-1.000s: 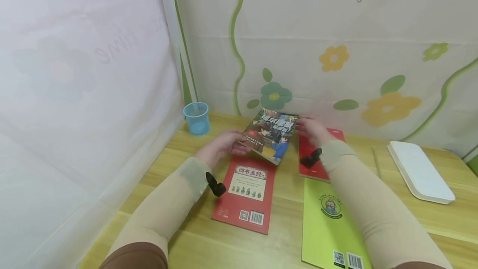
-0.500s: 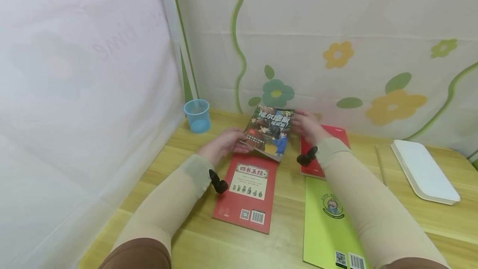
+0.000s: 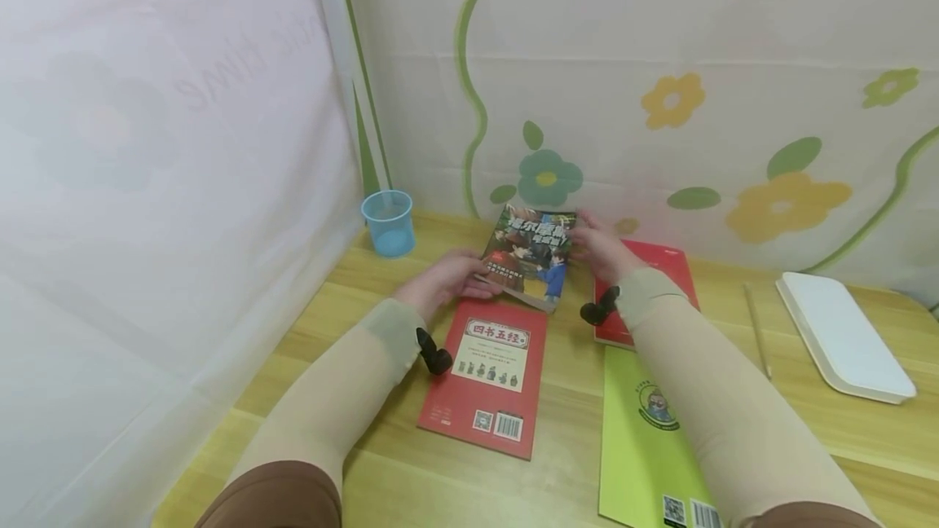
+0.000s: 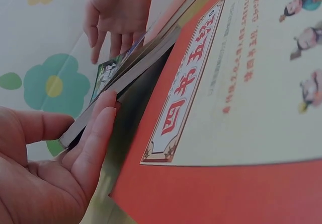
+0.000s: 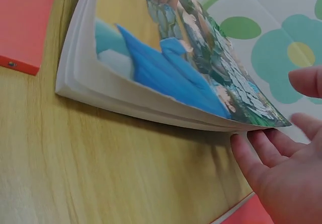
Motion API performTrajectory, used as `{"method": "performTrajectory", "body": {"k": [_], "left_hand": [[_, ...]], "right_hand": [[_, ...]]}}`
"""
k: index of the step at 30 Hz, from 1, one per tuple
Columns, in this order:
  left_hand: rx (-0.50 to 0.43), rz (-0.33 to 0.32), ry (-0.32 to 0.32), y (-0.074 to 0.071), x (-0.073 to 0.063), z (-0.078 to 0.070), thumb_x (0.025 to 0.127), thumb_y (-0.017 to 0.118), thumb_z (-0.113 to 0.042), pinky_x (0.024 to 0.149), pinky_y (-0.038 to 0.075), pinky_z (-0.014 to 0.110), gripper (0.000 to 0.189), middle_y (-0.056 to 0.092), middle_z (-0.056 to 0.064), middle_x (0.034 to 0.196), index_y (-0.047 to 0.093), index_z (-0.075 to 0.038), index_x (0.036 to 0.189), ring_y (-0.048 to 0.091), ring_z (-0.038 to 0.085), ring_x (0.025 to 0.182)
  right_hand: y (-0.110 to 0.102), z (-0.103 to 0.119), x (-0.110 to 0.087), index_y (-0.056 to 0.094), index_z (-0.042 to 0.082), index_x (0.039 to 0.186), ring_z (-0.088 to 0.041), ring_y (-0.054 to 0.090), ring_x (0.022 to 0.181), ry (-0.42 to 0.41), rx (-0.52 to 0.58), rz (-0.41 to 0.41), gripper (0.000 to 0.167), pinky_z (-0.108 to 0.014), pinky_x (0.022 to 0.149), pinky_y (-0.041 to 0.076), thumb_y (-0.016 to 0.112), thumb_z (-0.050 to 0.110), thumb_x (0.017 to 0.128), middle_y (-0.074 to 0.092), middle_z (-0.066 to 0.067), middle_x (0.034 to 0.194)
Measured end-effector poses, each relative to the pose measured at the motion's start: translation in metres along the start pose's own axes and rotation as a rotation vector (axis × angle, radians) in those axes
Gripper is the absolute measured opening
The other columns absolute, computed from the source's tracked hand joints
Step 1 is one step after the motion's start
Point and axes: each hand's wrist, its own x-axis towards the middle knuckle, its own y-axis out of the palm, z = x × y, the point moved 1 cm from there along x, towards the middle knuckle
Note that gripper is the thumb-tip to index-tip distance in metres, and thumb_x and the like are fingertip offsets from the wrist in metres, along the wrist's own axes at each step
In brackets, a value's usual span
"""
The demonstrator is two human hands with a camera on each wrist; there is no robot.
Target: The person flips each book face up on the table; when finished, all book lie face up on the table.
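A paperback book (image 3: 530, 255) with a colourful cartoon cover is tilted above the back of the table. My left hand (image 3: 449, 279) pinches its left edge, thumb on one side and fingers on the other in the left wrist view. At its far right corner is my right hand (image 3: 607, 249). In the right wrist view, the right fingers (image 5: 266, 148) touch the underside with the thumb clear of the cover. Below the near edge lies a red book (image 3: 486, 398) with a cream panel. Under the right forearm are a second red book (image 3: 671, 263) and a yellow-green book (image 3: 631, 463).
A blue see-through cup (image 3: 389, 226) stands at the back left corner. To the right lie a thin stick (image 3: 757, 332) and a white flat case (image 3: 844, 336). White flower-printed cloth (image 3: 587, 88) rises behind and along the left of the wooden table (image 3: 557, 422).
The paperback and both hands have shifted slightly toward the back, and the right hand has moved a little left with the book's corner. The camera view has turned slightly.
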Motion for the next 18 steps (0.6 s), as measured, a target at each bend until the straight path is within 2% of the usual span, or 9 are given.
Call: {"method": "performTrajectory", "body": {"k": [4,8,13,18], "left_hand": [[0.005,0.001,-0.009,0.0007,-0.0013,-0.0001,0.098,0.05,0.001,0.079,0.06,0.041,0.032,0.066,0.027,0.109,0.05,0.005,0.129,0.071,0.035,0.09],[0.033,-0.004,-0.007,0.001,-0.0028,-0.0003,0.097,0.051,0.001,0.078,0.06,0.041,0.036,0.066,0.028,0.11,0.048,0.006,0.132,0.071,0.036,0.091],[0.176,-0.04,-0.001,0.0002,-0.004,0.0023,0.097,0.057,-0.002,0.074,0.061,0.036,0.046,0.067,0.025,0.105,0.043,0.01,0.138,0.071,0.031,0.085],[0.305,-0.093,-0.01,-0.0007,-0.0044,0.005,0.096,0.061,-0.008,0.064,0.06,0.031,0.039,0.07,0.021,0.093,0.054,0.009,0.13,0.071,0.024,0.074]], "right_hand": [[0.0012,-0.0013,-0.0016,0.013,0.002,0.157,-0.038,0.029,0.141,-0.002,-0.042,-0.002,0.064,-0.052,0.116,0.025,0.046,0.005,0.102,0.026,-0.022,0.157],[0.0013,-0.0014,-0.0041,0.012,0.001,0.157,-0.037,0.03,0.141,0.021,-0.062,0.006,0.064,-0.05,0.116,0.026,0.046,0.008,0.103,0.027,-0.022,0.155],[0.0011,-0.0033,-0.0079,0.008,0.002,0.157,-0.04,0.026,0.142,0.06,-0.104,0.038,0.066,-0.05,0.117,0.023,0.046,0.013,0.103,0.02,-0.02,0.159],[0.0007,-0.0063,-0.0097,0.007,0.002,0.157,-0.039,0.018,0.145,0.081,-0.137,0.067,0.067,-0.051,0.118,0.019,0.046,0.016,0.104,0.013,-0.019,0.162]]}}
